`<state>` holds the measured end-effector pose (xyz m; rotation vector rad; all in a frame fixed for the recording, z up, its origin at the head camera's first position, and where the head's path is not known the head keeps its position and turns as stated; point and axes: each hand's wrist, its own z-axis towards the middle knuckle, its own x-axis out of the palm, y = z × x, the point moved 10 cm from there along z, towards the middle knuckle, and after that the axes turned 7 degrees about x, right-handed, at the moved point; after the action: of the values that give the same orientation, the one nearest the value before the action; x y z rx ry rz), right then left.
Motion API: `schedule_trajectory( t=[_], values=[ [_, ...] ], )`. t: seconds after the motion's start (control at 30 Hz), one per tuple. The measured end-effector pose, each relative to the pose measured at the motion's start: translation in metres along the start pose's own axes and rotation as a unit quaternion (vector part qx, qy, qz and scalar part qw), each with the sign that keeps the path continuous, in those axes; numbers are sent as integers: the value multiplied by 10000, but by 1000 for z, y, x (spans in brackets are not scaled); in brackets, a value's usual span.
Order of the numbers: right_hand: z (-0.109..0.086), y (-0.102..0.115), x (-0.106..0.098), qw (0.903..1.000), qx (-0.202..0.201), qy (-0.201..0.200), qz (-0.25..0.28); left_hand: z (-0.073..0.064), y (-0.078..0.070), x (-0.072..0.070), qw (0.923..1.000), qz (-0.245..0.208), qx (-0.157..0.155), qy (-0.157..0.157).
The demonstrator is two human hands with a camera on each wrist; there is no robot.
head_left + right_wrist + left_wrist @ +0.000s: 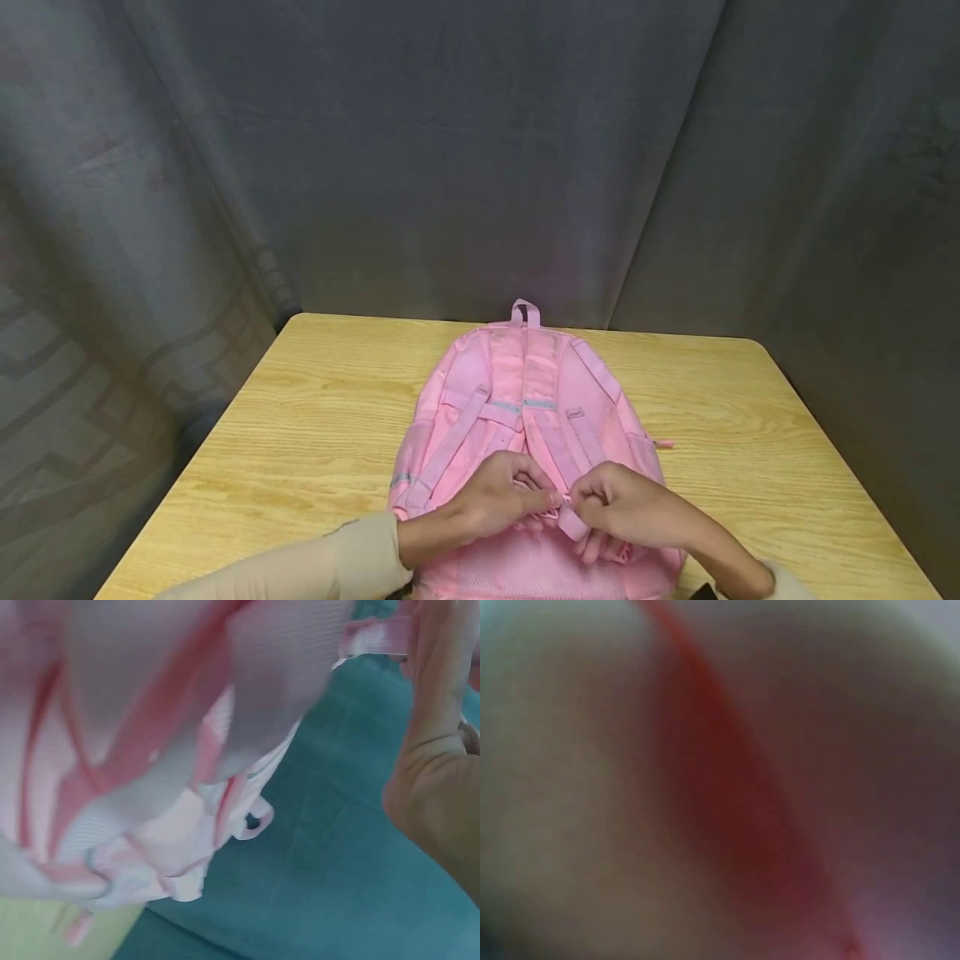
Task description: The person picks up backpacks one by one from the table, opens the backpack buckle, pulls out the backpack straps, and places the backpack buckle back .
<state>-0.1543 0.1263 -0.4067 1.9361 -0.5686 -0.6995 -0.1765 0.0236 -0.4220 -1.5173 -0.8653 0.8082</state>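
Note:
A pink backpack (508, 367) lies on the table with its shoulder-strap side up. Over its lower part, my left hand (498, 496) pinches a small pink strap fitting (551, 513) between thumb and fingers. Close beside it, my right hand (628, 505) grips a pink webbing strap (573, 523) with curled fingers. Fingertips of the two hands almost meet there, and they hide part of the fitting. In the right wrist view the backpack (165, 825) fills the left side, and a hand holds a pink strap (379, 636) at the right edge. The left wrist view is too blurred to read.
The light wooden table (300, 417) extends to both sides of the backpack. Grey curtains (450, 167) hang behind it and at the sides. A carry loop (525, 310) stands up at the far end, and a pink zip pull (663, 443) sticks out on the right.

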Motion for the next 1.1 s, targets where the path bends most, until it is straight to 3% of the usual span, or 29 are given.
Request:
schedule_trajectory(
  t=[0.2,0.47,0.63,0.93,1.1],
  values=[
    [-1,7,6,9987,-56,-209,-458,-1,-2,1,9998,143,87,110],
    [-3,18,2,9919,-620,-651,-900,-1,-5,0,9984,430,221,280],
    [-5,23,1,9853,-868,-992,-1086,-1,-4,0,9996,110,159,222],
    [-8,29,-4,9748,-1106,-1455,-1277,0,5,1,9974,-605,-326,200],
    [-8,30,-5,9720,-1137,-1585,-1314,1,6,0,9965,-730,-385,134]
  ],
)
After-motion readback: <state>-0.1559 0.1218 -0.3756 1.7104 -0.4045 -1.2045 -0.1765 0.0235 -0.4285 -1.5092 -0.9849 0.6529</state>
